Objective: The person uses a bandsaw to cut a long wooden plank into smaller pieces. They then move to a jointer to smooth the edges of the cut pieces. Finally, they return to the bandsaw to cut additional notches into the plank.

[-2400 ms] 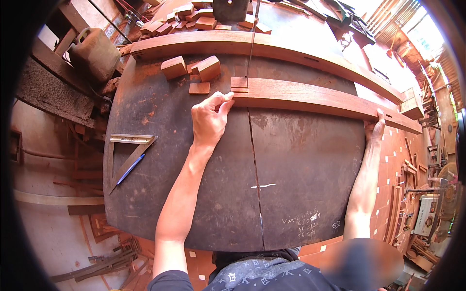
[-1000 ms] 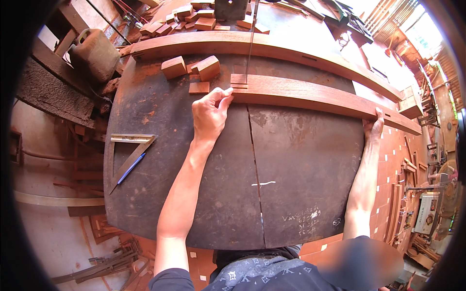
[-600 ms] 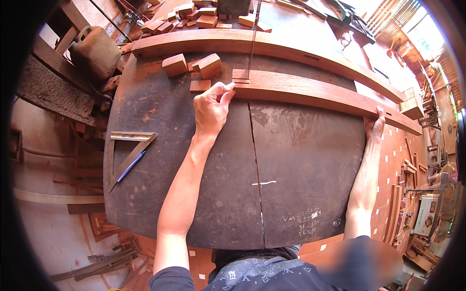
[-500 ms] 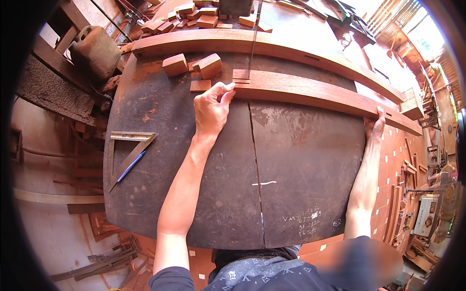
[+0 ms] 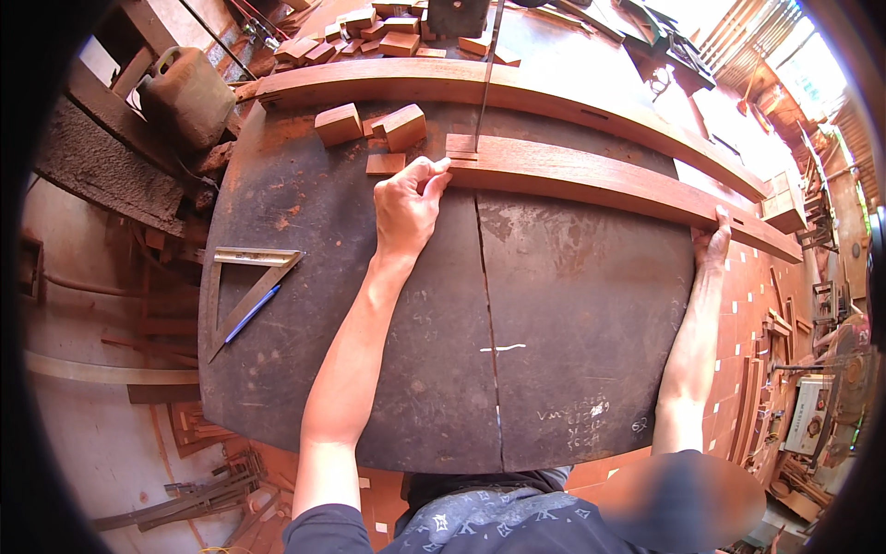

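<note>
A long reddish wooden beam [image 5: 591, 180] lies across the dark table, its left end against a thin upright saw blade [image 5: 484, 92]. Short cut lines show in that end beside the blade. My left hand [image 5: 408, 203] pinches the beam's near left corner between thumb and bent fingers, close to the blade. Farther right, my right hand [image 5: 713, 240] grips the beam from its near side, thumb on top and the other fingers mostly hidden below. Small wooden blocks [image 5: 402, 127] and a flat offcut [image 5: 385, 164] lie just beyond and left of my left hand.
Behind the held beam lies a second long beam [image 5: 415, 81]. Several block offcuts [image 5: 400, 43] are heaped at the back. A triangular square [image 5: 242, 295] and blue pen [image 5: 251, 316] rest on the table [image 5: 581, 305] at left. A dusty jerrycan [image 5: 187, 97] stands far left.
The picture has shifted very slightly. Both hands and the held beam stay in nearly the same place against the blade.
</note>
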